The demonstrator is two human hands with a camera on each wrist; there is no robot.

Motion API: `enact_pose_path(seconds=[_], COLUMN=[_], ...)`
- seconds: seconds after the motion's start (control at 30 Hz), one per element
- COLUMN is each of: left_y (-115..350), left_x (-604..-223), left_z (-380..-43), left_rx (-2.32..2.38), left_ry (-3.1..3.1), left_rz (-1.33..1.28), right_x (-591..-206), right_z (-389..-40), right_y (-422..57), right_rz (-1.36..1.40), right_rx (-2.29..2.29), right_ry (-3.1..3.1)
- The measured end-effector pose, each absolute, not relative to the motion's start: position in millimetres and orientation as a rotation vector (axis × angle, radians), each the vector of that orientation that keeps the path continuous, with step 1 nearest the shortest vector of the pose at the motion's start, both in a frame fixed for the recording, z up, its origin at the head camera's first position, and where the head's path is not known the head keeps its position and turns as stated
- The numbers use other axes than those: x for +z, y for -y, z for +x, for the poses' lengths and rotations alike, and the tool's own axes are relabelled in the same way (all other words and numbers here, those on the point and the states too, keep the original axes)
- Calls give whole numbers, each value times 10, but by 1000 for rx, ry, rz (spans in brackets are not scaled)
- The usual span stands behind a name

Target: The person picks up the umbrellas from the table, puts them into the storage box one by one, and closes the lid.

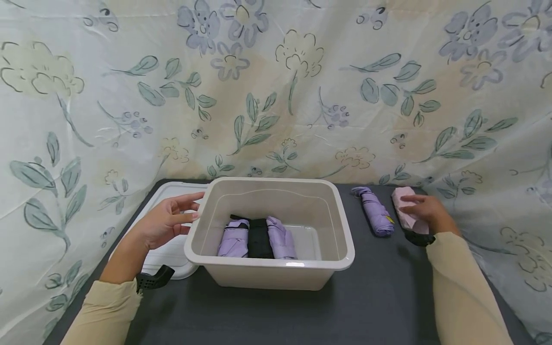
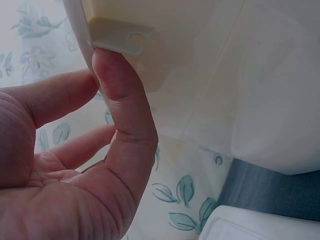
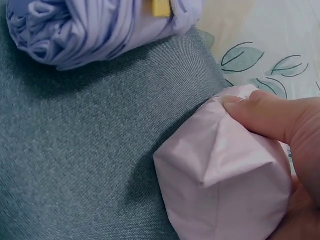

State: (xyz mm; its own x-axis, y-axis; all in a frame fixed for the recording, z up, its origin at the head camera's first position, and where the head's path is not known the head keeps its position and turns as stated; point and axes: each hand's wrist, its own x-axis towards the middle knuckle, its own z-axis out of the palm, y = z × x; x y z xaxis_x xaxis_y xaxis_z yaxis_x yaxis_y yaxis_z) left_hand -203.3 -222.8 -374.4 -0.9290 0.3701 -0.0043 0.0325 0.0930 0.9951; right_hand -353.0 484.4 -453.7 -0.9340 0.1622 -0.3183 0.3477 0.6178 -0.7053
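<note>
A beige plastic bin point(image 1: 270, 275) stands in the middle of the table in the head view. My left hand point(image 1: 170, 220) holds its left rim; in the left wrist view a bent finger point(image 2: 131, 107) hooks under the lip. Inside lie a purple folded umbrella point(image 1: 234, 239), a black one point(image 1: 260, 239) and another purple one point(image 1: 281, 239), side by side. At the right, my right hand point(image 1: 424, 211) grips a pink folded umbrella point(image 3: 220, 170) lying on the table, thumb point(image 3: 260, 112) on its upper side. Left of it rests a purple folded umbrella point(image 1: 375, 213) with a yellow tag.
A white lid point(image 1: 166, 256) lies flat on the table left of the bin, partly under its overhanging rim. The dark table point(image 1: 267, 316) meets a floral curtain point(image 1: 276, 96) at its back and sides.
</note>
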Motion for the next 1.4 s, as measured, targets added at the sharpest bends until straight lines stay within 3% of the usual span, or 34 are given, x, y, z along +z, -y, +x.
enact_pose_path(seconds=[1.0,1.4], left_y=[2259,2264], left_x=[-3697,-3705], left_z=[-2095,-2088], left_rx=[1898,1889], left_ry=[-2116,-2117], left_rz=[380,392], right_x=[-4490,-4348], right_z=[-3201,-3000], right_y=[-4775,-4578], right_rz=[276,83], right_rx=[-1442,-1684], right_ry=[-2644,-2525])
